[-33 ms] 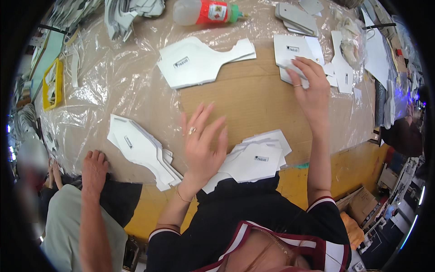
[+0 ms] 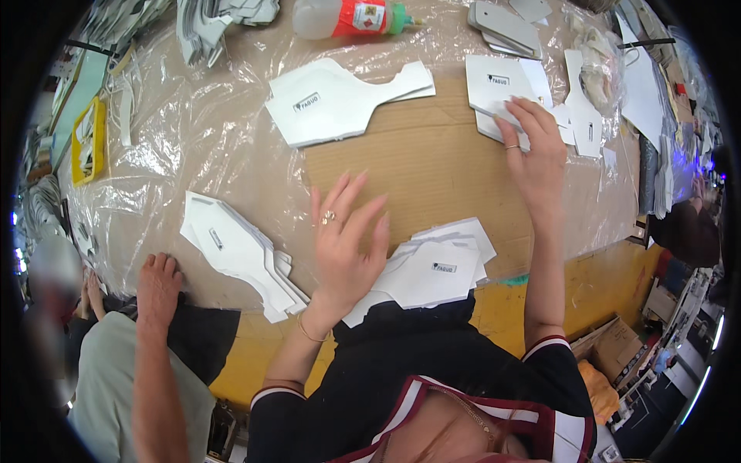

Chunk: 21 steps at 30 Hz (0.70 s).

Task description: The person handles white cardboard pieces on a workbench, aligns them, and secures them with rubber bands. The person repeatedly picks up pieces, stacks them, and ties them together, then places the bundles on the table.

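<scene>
My right hand (image 2: 534,150) is at the right stack of flat white cut pieces (image 2: 482,73), fingertips on the top piece and thumb at its near edge. Above the brown cardboard sheet (image 2: 432,162), my left hand (image 2: 347,243) is empty, its fingers spread. Close to my body, beside that hand, lies a fanned pile of white pieces (image 2: 436,282) with a small dark label. Another stack of shaped white pieces (image 2: 328,116) rests at the cardboard's far edge. To the left is a slanting pile of white pieces (image 2: 239,247).
A clear bottle with a red label and green cap (image 2: 351,17) lies at the far side. Grey pieces (image 2: 505,31) are stacked far right. A yellow basket (image 2: 89,143) stands left. A co-worker's hand (image 2: 160,289) rests at the table's near left edge.
</scene>
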### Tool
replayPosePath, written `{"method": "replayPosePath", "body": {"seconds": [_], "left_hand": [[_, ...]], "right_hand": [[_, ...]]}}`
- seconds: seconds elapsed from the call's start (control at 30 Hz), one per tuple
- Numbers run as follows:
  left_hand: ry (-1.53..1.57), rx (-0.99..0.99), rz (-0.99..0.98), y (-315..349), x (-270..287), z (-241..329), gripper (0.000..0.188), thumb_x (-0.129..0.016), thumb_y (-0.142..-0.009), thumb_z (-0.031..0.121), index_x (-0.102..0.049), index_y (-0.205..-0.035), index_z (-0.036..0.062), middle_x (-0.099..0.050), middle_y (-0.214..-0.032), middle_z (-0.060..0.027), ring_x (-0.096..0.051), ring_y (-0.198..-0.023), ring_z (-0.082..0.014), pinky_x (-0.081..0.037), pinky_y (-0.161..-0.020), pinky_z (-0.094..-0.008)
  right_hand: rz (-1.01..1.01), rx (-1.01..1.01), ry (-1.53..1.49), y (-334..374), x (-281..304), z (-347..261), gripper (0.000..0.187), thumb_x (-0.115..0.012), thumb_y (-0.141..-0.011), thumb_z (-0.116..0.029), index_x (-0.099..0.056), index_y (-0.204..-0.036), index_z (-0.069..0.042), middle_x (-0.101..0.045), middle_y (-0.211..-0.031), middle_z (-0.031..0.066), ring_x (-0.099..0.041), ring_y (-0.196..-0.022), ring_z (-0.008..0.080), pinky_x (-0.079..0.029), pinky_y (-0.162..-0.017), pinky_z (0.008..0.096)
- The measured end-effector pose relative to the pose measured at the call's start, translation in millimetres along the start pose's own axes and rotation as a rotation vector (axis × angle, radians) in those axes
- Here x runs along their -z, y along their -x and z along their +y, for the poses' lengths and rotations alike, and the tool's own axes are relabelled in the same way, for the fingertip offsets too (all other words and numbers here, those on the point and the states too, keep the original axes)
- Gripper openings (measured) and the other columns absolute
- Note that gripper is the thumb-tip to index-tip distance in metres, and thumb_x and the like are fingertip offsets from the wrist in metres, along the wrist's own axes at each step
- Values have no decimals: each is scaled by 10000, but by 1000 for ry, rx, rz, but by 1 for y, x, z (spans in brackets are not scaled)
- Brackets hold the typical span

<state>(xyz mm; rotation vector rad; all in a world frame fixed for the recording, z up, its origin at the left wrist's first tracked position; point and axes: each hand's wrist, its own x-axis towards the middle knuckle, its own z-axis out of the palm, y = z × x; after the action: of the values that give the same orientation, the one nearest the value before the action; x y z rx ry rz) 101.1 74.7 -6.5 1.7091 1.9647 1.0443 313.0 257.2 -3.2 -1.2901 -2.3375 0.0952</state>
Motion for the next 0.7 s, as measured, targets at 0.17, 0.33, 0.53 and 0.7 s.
{"method": "replayPosePath", "body": {"seconds": [0.17,0.33,0.53,0.7], "left_hand": [[107,-29,-25,-1,-10,9,211,-685,-841,79,-686,-1050,53,-611,-1260,-142,-536,-1241,-337,-265,-1117,-551],[238,-8,-60,-9,-12,20,216,-658,-873,57,-681,-1087,39,-622,-1254,-149,-592,-1181,-318,-419,-1028,-460],[971,585,-209,-13,-12,20,377,-541,-990,110,-499,-1334,-39,-634,-1207,-165,-631,-1110,-224,-512,-950,-343],[1103,828,-244,-18,-5,6,462,-495,-1019,143,-379,-1423,-51,-645,-1148,-187,-642,-1079,-209,-530,-954,-323]], "right_hand": [[27,265,248,13,-16,34,291,-633,-882,-83,-655,-1166,-24,-667,-1178,133,-627,-1103,285,-510,-917,364],[82,462,154,1,-1,44,302,-548,-891,-44,-644,-1172,8,-671,-1169,137,-658,-1066,263,-545,-870,352],[-48,595,-46,50,21,-26,287,-573,-876,-97,-660,-1137,-12,-682,-1114,132,-655,-1084,282,-540,-892,400],[-273,412,-128,74,7,-58,230,-672,-842,-89,-684,-1064,-27,-679,-1114,118,-652,-1092,282,-534,-909,395]]}}
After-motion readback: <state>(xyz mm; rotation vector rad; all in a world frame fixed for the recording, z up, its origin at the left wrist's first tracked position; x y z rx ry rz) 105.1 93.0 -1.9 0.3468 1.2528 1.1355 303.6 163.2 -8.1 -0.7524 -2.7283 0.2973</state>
